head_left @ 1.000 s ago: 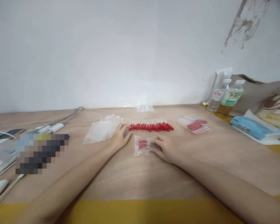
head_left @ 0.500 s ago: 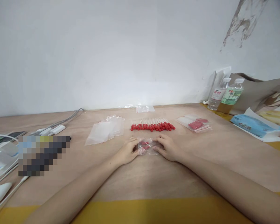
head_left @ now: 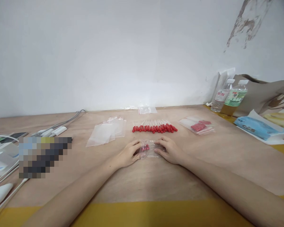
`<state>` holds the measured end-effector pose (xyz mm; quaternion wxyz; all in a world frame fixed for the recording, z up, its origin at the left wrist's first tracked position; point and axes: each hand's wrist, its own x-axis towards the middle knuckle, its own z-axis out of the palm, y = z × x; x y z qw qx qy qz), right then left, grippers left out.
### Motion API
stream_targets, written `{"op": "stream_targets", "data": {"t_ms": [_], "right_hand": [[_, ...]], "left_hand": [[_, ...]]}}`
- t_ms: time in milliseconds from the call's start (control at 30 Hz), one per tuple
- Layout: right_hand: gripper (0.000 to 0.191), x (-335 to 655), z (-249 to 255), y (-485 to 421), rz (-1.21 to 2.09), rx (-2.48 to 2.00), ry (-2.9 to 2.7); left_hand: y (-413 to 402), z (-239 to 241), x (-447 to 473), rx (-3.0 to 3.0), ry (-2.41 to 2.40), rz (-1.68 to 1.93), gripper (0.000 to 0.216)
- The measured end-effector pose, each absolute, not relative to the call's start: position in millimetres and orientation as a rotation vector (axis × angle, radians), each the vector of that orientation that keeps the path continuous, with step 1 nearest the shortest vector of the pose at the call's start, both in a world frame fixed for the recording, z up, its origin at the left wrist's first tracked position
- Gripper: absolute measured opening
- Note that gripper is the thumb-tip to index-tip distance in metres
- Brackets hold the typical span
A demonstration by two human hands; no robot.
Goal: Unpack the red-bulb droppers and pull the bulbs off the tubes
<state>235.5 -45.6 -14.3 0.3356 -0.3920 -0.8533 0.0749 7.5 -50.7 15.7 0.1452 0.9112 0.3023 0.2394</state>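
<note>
Now both hands, left hand and right hand, pinch small bag.

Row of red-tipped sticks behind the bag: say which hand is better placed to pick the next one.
Probably the right hand: the row of red-tipped sticks lies directly beyond it. The left hand sits nearer the row's left end. Both rest on the small clear bag.

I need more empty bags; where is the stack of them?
The empty bags lie left of centre, just left of the red-tipped swabs, beyond the left hand.
</note>
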Motion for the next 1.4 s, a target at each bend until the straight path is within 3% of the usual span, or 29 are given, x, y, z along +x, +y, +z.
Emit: {"op": "stream_targets", "data": {"t_ms": [233, 533, 833, 1100, 1400], "right_hand": [[0.024, 235.3, -13.7, -46.8, 0.195, -1.03, -2.225], [0.023, 235.6, -13.8, -46.6, 0.217, -1.012, -2.223], [0.025, 237.2, -12.9, -47.1, 0.225, -1.047, -2.235], [0.025, 238.0, -11.9, -46.7, 0.082, -1.006, -2.232], [0.033, 241.0, -9.7, -47.2, 0.161, -1.012, -2.361]], "left_hand": [[-50.4, 9.4, 11.7, 2.642, 1.073, 0.825, 0.018], [-53.4, 13.1, 10.5, 2.667, 0.951, 0.763, 0.021], [-39.6, 22.8, -28.9, 2.352, 1.038, 0.946, 0.017], [-4.1, 60.3, -91.8, 2.092, 1.583, 1.55, 0.019], [48.2, 15.7, -32.4, 2.867, 1.684, 1.024, 0.027]]}}
